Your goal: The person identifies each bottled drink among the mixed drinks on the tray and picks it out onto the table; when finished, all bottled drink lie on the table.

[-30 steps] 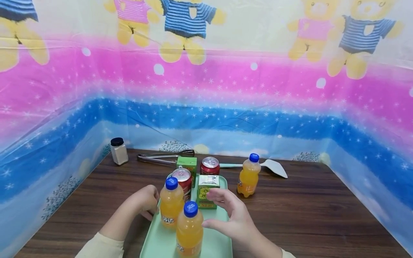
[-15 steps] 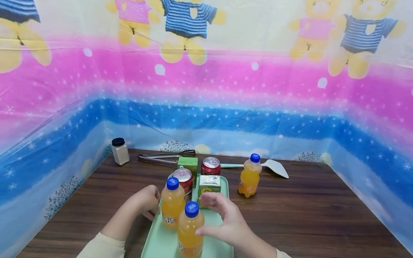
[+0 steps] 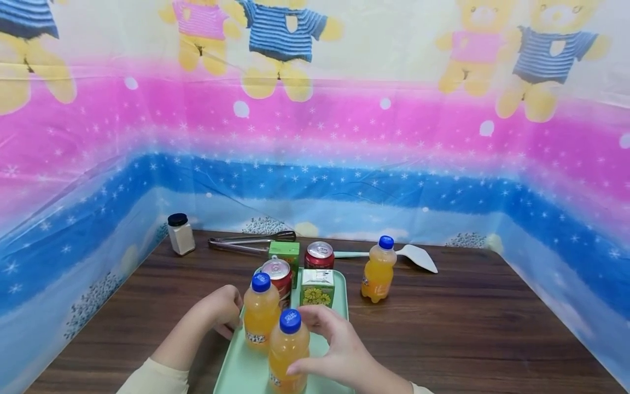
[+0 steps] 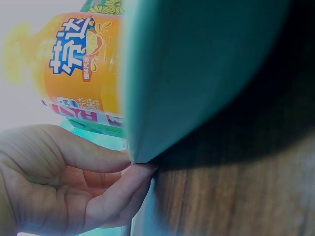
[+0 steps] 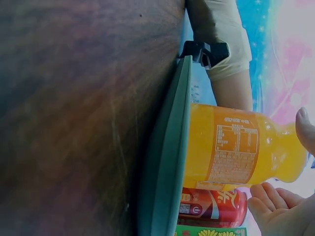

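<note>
Right hand (image 3: pixel 339 353) closing loosely round nearest orange bottle (image 3: pixel 287 353), not yet gripping; left hand (image 3: pixel 223 309) pinches tray (image 3: pixel 339 295) edge. Next: firm grasp.

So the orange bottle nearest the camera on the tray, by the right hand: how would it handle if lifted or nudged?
The near orange bottle looks full almost to its blue cap, so probably heavy for its size. Tall and narrow on the smooth green tray, it could tip or slide if pushed high. The right hand would likely find its waisted neck easiest to grip.

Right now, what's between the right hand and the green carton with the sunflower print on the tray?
Only bare mint-green tray floor shows between the right hand and the green sunflower-print carton in the head view; nothing stands there.
</note>
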Action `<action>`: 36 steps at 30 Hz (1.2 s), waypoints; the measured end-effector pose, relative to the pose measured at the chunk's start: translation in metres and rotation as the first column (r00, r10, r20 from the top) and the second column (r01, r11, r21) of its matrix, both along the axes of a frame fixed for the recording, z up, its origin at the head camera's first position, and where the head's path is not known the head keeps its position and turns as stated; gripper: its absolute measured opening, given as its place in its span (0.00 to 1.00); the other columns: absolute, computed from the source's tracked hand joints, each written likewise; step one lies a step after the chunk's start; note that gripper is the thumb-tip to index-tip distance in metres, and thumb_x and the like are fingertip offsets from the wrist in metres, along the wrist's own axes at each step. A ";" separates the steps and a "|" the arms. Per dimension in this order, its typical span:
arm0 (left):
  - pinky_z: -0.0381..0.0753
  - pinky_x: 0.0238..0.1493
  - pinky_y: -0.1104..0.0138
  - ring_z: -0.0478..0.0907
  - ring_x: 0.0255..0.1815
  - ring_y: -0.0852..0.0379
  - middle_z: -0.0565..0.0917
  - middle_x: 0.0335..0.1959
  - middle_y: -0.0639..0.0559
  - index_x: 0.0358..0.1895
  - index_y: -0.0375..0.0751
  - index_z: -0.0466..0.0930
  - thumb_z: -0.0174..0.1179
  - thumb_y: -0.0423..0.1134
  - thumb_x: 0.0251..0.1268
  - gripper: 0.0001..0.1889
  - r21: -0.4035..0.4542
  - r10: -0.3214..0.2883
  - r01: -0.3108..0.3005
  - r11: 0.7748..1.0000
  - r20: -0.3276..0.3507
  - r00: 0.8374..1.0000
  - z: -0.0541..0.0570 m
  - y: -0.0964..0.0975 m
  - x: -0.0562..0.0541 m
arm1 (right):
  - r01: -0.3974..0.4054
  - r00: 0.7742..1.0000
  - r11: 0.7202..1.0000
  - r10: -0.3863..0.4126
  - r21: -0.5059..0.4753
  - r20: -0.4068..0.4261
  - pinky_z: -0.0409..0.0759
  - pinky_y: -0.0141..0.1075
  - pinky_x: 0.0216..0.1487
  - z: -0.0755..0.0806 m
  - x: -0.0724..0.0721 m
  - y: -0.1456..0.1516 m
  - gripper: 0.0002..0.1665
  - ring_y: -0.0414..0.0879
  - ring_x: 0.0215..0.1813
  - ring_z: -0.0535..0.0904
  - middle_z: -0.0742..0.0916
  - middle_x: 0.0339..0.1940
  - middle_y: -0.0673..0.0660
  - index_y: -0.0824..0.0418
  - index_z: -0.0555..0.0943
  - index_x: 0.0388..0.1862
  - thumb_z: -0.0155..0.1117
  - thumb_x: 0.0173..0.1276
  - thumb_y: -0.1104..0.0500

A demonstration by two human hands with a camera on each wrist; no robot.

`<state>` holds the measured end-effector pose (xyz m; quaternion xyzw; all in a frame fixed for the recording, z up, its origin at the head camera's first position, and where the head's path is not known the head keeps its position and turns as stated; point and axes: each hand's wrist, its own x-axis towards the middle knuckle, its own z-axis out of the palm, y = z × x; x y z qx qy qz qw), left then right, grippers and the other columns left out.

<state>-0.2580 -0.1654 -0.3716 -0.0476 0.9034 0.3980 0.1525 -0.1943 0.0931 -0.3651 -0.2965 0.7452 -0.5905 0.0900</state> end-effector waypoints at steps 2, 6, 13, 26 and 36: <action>0.84 0.24 0.59 0.77 0.25 0.49 0.73 0.28 0.40 0.31 0.29 0.69 0.60 0.17 0.47 0.11 -0.002 0.000 0.000 1.000 0.001 1.000 0.000 0.000 0.000 | -0.004 1.000 1.000 0.004 0.002 -0.005 0.74 0.35 0.57 0.000 0.000 -0.001 0.35 0.44 0.55 0.75 0.80 0.52 0.48 0.52 0.72 0.59 0.75 0.52 0.53; 0.84 0.24 0.60 0.77 0.25 0.49 0.73 0.29 0.40 0.32 0.29 0.69 0.60 0.16 0.47 0.12 -0.003 -0.004 0.004 1.000 0.003 1.000 -0.001 0.000 -0.001 | -0.011 1.000 1.000 0.011 -0.008 0.013 0.75 0.33 0.56 -0.001 0.000 -0.003 0.34 0.44 0.55 0.76 0.80 0.51 0.49 0.53 0.72 0.58 0.74 0.52 0.54; 0.84 0.24 0.60 0.77 0.25 0.48 0.73 0.28 0.40 0.33 0.29 0.68 0.61 0.17 0.46 0.13 -0.008 -0.002 0.002 1.000 -0.001 1.000 -0.004 -0.002 0.000 | -0.020 0.999 1.000 0.020 -0.003 0.040 0.76 0.32 0.55 -0.002 0.002 -0.005 0.33 0.43 0.54 0.77 0.80 0.51 0.48 0.53 0.72 0.57 0.74 0.52 0.53; 0.84 0.24 0.59 0.76 0.25 0.49 0.73 0.28 0.41 0.32 0.29 0.69 0.61 0.17 0.46 0.13 -0.013 -0.015 0.014 1.000 -0.012 1.000 -0.002 -0.003 -0.001 | -0.013 1.000 1.000 0.013 -0.008 0.008 0.76 0.31 0.54 -0.001 0.005 -0.009 0.31 0.42 0.53 0.76 0.80 0.50 0.48 0.53 0.73 0.56 0.73 0.54 0.56; 0.84 0.25 0.59 0.76 0.25 0.49 0.74 0.28 0.41 0.32 0.30 0.70 0.62 0.17 0.47 0.12 -0.022 -0.021 0.021 1.000 -0.011 1.000 -0.001 -0.001 -0.002 | 0.011 1.000 1.000 -0.011 -0.027 0.007 0.76 0.32 0.54 0.000 0.008 -0.010 0.30 0.43 0.53 0.76 0.80 0.50 0.48 0.54 0.73 0.55 0.73 0.54 0.56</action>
